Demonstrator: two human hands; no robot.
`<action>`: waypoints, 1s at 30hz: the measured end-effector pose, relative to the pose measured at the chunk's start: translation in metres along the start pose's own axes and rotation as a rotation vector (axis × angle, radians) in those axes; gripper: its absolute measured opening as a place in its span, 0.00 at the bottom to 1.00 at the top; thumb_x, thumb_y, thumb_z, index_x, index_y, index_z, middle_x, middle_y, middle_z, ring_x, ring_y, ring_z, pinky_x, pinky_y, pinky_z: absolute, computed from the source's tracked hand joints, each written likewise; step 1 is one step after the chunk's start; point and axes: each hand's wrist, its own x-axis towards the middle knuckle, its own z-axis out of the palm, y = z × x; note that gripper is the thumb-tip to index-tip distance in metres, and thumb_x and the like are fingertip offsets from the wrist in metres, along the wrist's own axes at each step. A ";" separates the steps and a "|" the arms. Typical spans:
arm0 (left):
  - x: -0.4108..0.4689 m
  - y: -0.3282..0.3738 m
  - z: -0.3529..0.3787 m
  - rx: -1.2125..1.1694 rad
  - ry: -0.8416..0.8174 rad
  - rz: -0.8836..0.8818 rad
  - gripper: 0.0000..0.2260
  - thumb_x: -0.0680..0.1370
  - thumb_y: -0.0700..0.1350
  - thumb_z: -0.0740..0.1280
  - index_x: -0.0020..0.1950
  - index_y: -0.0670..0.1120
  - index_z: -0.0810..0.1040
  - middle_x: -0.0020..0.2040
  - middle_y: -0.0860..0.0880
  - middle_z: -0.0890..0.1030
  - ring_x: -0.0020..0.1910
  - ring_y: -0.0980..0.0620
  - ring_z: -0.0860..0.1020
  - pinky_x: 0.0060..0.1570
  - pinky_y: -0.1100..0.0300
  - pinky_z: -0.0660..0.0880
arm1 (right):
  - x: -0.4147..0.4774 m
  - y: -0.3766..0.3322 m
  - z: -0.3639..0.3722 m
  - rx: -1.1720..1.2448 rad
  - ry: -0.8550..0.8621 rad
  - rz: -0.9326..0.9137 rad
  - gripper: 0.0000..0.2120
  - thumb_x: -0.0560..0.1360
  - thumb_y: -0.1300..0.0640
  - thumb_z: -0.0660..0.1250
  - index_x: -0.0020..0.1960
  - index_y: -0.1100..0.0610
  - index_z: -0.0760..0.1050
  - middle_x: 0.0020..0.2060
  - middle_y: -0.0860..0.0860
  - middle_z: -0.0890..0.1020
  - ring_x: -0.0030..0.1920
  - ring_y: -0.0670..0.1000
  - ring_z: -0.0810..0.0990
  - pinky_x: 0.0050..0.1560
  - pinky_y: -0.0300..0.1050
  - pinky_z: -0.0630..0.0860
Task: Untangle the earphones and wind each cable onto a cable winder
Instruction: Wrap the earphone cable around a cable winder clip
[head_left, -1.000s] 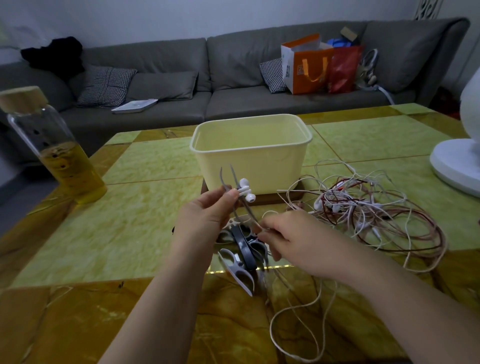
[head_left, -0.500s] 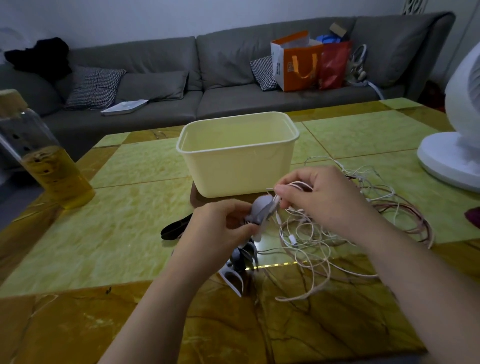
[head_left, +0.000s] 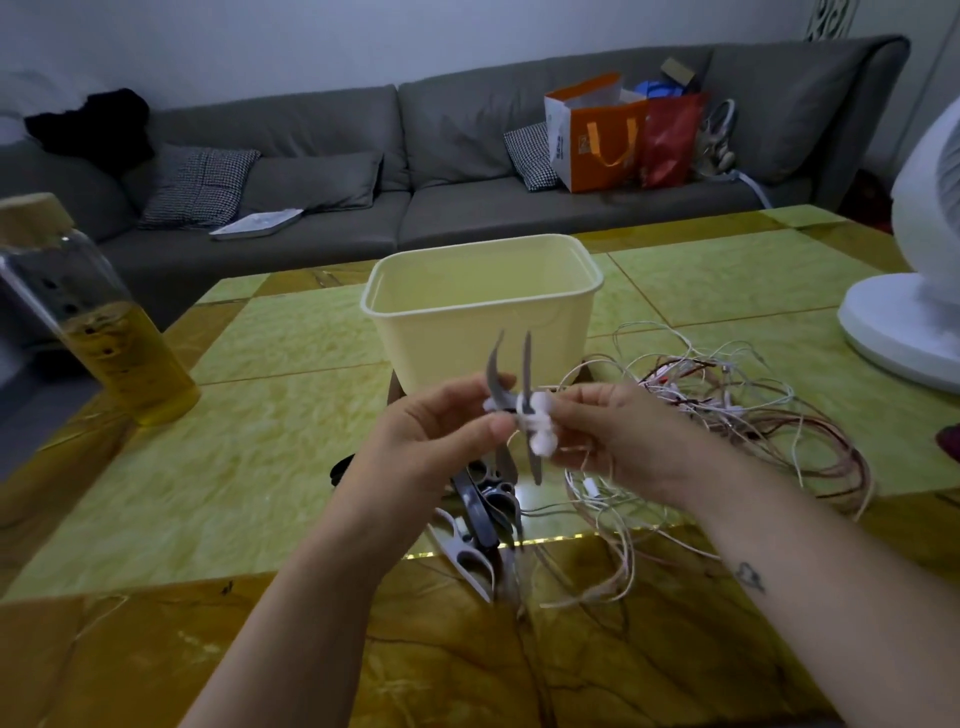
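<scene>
Held item: I have the left hand (head_left: 441, 431) pinching a grey two-pronged plastic cable winder (head_left: 526, 374) above the table's middle, prongs upright. The right hand (head_left: 618, 441) pinches the white earbuds (head_left: 543, 434) against it. Tangle of white and reddish-brown earphone cables (head_left: 753, 415): on the green-and-amber marble table (head_left: 260, 441), toward its right edge. Spare grey and black winders (head_left: 483, 519): heaped under the hands, just before the cream plastic tub (head_left: 467, 343).

A home living room: grey sofa (head_left: 467, 171), cushions (head_left: 200, 187), coffee table (head_left: 260, 415).
</scene>
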 end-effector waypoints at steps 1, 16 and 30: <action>0.001 -0.001 0.000 -0.074 0.030 -0.005 0.12 0.68 0.47 0.73 0.51 0.48 0.84 0.47 0.47 0.85 0.47 0.49 0.83 0.47 0.55 0.79 | 0.000 0.004 0.006 0.070 -0.058 0.034 0.05 0.73 0.62 0.67 0.46 0.63 0.77 0.31 0.52 0.80 0.30 0.46 0.78 0.32 0.39 0.77; 0.016 -0.014 -0.009 -0.682 0.448 -0.102 0.17 0.68 0.42 0.68 0.56 0.41 0.80 0.45 0.47 0.84 0.41 0.54 0.82 0.49 0.62 0.79 | -0.018 0.010 0.043 -0.755 0.007 -0.347 0.10 0.80 0.49 0.62 0.49 0.50 0.81 0.32 0.45 0.80 0.32 0.41 0.76 0.34 0.34 0.70; 0.015 -0.020 -0.001 -0.635 0.401 -0.196 0.12 0.69 0.41 0.69 0.51 0.42 0.82 0.45 0.46 0.85 0.42 0.53 0.82 0.43 0.62 0.81 | -0.019 0.007 0.039 -0.727 -0.144 -0.084 0.15 0.82 0.56 0.57 0.39 0.53 0.77 0.25 0.45 0.67 0.24 0.42 0.63 0.28 0.34 0.60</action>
